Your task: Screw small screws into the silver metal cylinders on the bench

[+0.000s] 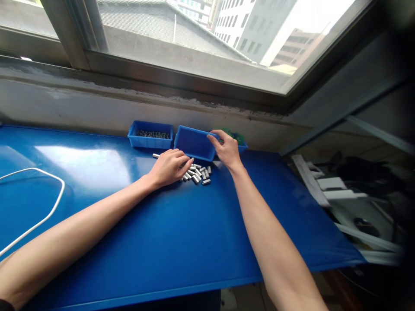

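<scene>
My right hand [228, 149] pinches the right rim of a blue plastic bin [191, 140], which is tipped so that its open side faces me. No parts show inside it. In front of the bin, short silver metal cylinders [198, 173] lie in a loose pile on the blue table. My left hand [171, 167] rests cupped at the left side of the pile, thumb apart from the fingers, covering some of the cylinders. A single metal cylinder [156, 155] lies just behind that hand.
Left of the tipped bin stands another blue bin [151, 138] with small dark parts. Green pieces [240, 138] sit in a third bin, partly behind my right hand. A white cable [60, 194] curves over the table's left side. The window wall [97, 112] borders the back.
</scene>
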`<act>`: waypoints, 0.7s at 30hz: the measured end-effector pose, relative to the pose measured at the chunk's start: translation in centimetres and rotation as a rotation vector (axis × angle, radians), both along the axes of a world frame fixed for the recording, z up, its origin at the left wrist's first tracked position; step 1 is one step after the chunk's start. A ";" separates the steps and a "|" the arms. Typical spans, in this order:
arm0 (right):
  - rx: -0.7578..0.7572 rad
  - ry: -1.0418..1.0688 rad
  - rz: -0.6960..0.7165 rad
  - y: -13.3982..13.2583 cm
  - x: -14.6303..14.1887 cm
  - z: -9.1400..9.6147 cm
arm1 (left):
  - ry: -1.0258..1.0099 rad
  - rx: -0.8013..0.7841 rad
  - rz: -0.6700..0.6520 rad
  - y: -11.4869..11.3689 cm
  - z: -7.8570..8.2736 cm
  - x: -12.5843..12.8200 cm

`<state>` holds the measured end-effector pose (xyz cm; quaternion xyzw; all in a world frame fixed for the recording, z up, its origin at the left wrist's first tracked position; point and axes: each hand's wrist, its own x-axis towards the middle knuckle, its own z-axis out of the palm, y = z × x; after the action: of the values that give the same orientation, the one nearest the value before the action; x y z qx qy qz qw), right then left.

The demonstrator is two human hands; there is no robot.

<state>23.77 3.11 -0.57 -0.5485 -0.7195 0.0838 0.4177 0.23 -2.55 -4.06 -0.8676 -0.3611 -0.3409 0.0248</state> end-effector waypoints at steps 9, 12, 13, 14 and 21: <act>0.118 -0.148 -0.066 2.6 -0.1 1.7 | -0.005 0.001 0.056 0.1 -0.5 -0.2; 0.153 -0.117 -0.086 2.1 -0.8 2.4 | -0.005 0.001 0.067 0.1 -0.1 -0.2; 0.173 -0.126 -0.071 1.5 -1.2 2.4 | -0.002 0.004 0.073 0.0 0.1 -0.3; 0.195 -0.144 -0.055 0.7 -1.7 2.4 | 0.005 0.008 0.084 0.0 0.4 -0.4; 0.132 -0.152 0.049 -5.7 -3.7 -0.9 | 0.120 -0.138 0.345 -1.8 1.6 -2.5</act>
<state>20.06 -2.57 -1.45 -0.5066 -0.7664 0.0046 0.3948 -2.28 -4.38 -2.42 -0.8113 -0.5248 -0.2538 0.0445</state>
